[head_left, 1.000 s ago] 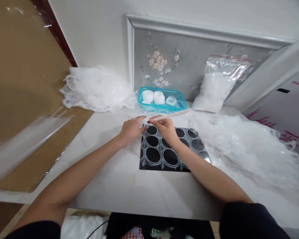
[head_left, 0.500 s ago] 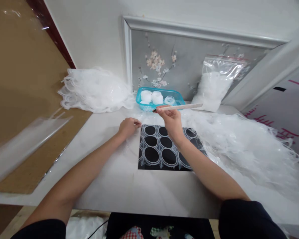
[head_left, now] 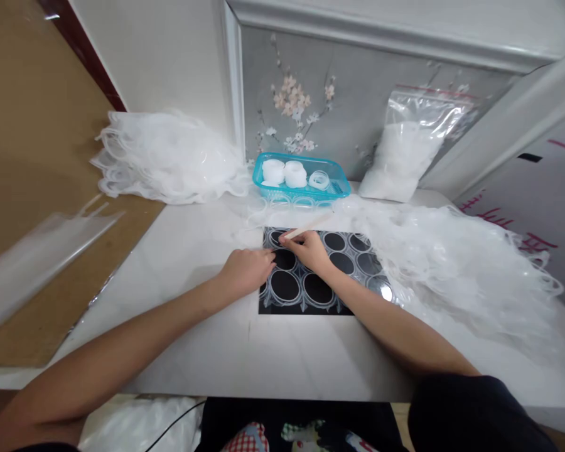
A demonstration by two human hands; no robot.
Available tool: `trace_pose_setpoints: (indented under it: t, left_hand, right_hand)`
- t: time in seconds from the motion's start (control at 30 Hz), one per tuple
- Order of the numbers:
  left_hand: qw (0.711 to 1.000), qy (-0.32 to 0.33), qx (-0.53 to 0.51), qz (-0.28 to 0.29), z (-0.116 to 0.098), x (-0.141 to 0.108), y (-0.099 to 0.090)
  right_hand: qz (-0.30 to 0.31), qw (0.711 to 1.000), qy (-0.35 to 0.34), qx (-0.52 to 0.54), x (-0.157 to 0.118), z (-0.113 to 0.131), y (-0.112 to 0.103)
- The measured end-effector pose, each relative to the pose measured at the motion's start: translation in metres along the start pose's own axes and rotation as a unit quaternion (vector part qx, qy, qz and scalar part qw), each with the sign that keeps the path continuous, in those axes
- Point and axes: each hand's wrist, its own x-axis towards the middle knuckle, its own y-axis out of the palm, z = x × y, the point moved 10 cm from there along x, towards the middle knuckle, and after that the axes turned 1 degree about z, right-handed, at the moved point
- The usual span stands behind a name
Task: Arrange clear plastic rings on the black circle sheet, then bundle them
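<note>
My right hand (head_left: 308,251) pinches a slim pale stick (head_left: 311,225), slanted up to the right; its dark tip is hidden by my fingers. It works low over a black sheet (head_left: 282,307) printed with rows of white-outlined ovals. At that sheet's left edge is my left hand (head_left: 247,271), its fingers curled together close to the right fingertips. Anything between the left fingers is hidden. Behind both hands, clear plastic with ring-shaped outlines (head_left: 289,204) lies on the white table.
A blue basket (head_left: 336,168) with white rolled rings stands at the back. Heaps of translucent looped plastic lie left (head_left: 169,157) and right (head_left: 456,263). A filled zip bag (head_left: 400,150) leans on the wall panel. Brown board (head_left: 42,314) covers the left side.
My right hand has come down and left from above the sheet, bringing the stick onto it. My left hand has shifted slightly nearer to me and onto the sheet's edge. The view has tilted slightly.
</note>
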Motion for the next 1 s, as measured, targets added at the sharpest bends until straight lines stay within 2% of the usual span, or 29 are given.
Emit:
trace_pose_setpoints:
  t: [0.17,0.4,0.53,0.63,0.73,0.8,0.83,0.9,0.93,0.97,1.0]
  left_hand:
    - [1.000,0.006,-0.007,-0.001,-0.001,-0.008,0.010]
    - [1.000,0.016,-0.009,-0.001,-0.001,-0.007,0.010]
    - [1.000,0.011,-0.014,-0.009,0.001,-0.009,0.011]
    - [1.000,0.012,-0.022,0.001,0.003,-0.009,0.013]
    - [0.999,0.013,-0.031,0.015,0.003,-0.009,0.013]
    - [0.999,0.012,-0.033,0.020,0.002,-0.010,0.011]
    - [0.999,0.012,-0.034,0.021,0.002,-0.010,0.010]
    - [0.999,0.011,-0.038,0.026,0.002,-0.011,0.008]
    - [0.999,0.008,-0.043,0.030,0.003,-0.012,0.007]
    - [0.998,0.006,-0.050,0.038,0.005,-0.012,0.007]
    - [0.997,0.004,-0.056,0.048,0.007,-0.012,0.008]
  right_hand:
    - [-0.007,1.000,0.002,-0.014,-0.002,-0.001,0.001]
    - [-0.003,1.000,0.007,-0.019,-0.003,-0.005,0.004]
    - [-0.022,0.995,-0.044,-0.084,-0.006,0.008,0.002]
    - [-0.036,0.969,-0.117,-0.215,-0.019,0.026,0.008]
    - [-0.013,0.926,-0.171,-0.336,-0.033,0.038,0.028]
    - [0.011,0.901,-0.205,-0.383,-0.032,0.043,0.038]
    - [0.012,0.893,-0.214,-0.395,-0.025,0.045,0.037]
    - [-0.041,0.899,-0.189,-0.392,0.001,0.045,0.010]
    - [-0.093,0.908,-0.159,-0.377,0.017,0.043,-0.016]
    - [-0.171,0.914,-0.105,-0.353,0.030,0.038,-0.050]
    - [-0.212,0.912,-0.078,-0.342,0.039,0.035,-0.076]
